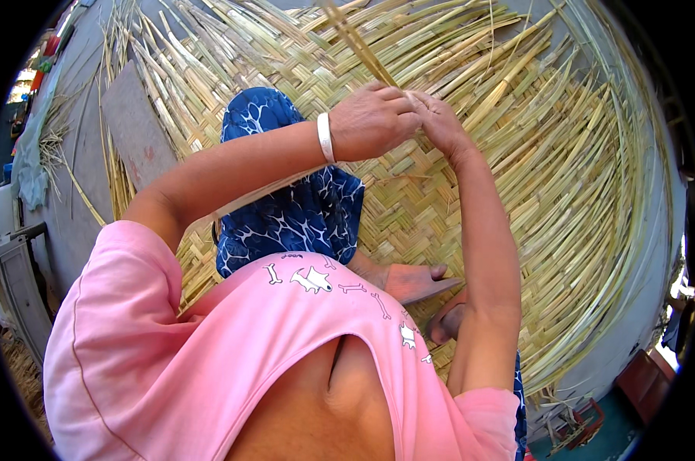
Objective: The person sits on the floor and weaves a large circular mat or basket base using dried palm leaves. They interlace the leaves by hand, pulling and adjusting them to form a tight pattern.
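A wide woven mat of split reeds spreads under me, its herringbone weave fraying into loose strip ends round the rim. Above it my two hands meet. My left hand, with a white bangle at the wrist, is closed round a few long reed strips that stick up past the top edge of the view. Against its fingers my right hand pinches the same strips, though the exact grip is partly hidden. A pale length runs beneath my left forearm, apparently the strips' other end.
A flat grey-brown board lies on the mat's left side. Loose reed scraps litter the grey floor beyond it. A grey metal frame stands at far left, and a dark red object at lower right.
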`<act>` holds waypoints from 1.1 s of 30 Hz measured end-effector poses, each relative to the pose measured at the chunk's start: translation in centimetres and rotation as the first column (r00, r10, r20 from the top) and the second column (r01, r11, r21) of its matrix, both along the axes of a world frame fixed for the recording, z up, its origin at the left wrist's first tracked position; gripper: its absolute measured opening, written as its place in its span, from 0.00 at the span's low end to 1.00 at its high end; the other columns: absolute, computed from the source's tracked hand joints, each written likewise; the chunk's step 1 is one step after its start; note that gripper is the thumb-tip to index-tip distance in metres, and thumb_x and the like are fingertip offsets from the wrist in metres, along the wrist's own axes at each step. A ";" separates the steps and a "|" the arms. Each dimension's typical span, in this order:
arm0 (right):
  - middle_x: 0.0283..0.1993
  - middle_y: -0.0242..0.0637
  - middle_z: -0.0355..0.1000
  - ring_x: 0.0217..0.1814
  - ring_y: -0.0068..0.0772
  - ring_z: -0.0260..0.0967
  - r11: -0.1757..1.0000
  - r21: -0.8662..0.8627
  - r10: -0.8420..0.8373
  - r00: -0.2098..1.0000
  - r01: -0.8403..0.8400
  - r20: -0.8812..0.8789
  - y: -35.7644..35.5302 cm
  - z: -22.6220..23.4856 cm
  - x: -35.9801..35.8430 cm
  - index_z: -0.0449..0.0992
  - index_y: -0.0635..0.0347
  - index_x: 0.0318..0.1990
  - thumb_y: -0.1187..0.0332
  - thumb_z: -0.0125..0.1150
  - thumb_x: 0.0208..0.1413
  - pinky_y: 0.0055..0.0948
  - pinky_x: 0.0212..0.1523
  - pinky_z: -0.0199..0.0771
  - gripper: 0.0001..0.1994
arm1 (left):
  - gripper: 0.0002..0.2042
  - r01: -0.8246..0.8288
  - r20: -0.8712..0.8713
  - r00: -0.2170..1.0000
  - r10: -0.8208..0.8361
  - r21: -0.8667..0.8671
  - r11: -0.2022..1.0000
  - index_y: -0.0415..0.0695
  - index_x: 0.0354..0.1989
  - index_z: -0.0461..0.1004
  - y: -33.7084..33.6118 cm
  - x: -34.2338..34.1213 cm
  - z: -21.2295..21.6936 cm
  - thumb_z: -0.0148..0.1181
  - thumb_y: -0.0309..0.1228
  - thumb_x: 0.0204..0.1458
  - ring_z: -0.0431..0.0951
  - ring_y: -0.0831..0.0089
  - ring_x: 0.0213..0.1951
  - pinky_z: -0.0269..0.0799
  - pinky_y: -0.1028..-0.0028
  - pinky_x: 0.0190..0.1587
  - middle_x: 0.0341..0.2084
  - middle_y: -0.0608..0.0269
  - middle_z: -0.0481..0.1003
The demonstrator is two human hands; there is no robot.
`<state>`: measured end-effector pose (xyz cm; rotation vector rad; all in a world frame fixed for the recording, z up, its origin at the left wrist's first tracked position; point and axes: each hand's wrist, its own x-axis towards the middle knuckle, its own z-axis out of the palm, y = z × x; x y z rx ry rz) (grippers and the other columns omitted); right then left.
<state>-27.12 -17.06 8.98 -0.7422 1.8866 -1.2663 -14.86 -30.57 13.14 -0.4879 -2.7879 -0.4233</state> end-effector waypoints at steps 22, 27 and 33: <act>0.40 0.45 0.74 0.43 0.49 0.71 0.833 0.496 0.223 0.672 0.245 -0.706 -0.9 0.4 -2.6 0.75 0.59 0.36 0.65 0.46 0.53 0.43 0.44 0.69 0.12 | 0.20 -0.061 0.727 0.686 0.039 0.004 0.998 0.36 0.30 0.72 1.1 2.0 5.2 0.53 0.46 0.51 0.76 0.48 0.29 0.72 0.58 0.34 0.22 0.44 0.74; 0.38 0.40 0.75 0.43 0.43 0.72 0.736 0.650 0.531 0.433 0.190 -0.728 -0.3 1.3 -4.9 0.77 0.53 0.34 0.66 0.46 0.53 0.44 0.46 0.66 0.11 | 0.17 -0.180 0.733 0.680 0.016 0.146 0.973 0.36 0.33 0.69 1.7 3.3 3.8 0.53 0.42 0.52 0.75 0.47 0.28 0.71 0.57 0.33 0.23 0.43 0.74; 0.34 0.36 0.77 0.39 0.36 0.74 0.487 0.827 0.686 0.463 0.280 -0.561 1.0 3.9 -7.0 0.79 0.51 0.31 0.68 0.48 0.51 0.38 0.45 0.59 0.11 | 0.16 -0.287 0.728 0.686 0.009 0.260 0.922 0.38 0.35 0.69 2.1 4.7 2.6 0.52 0.41 0.53 0.75 0.48 0.28 0.70 0.57 0.32 0.22 0.45 0.74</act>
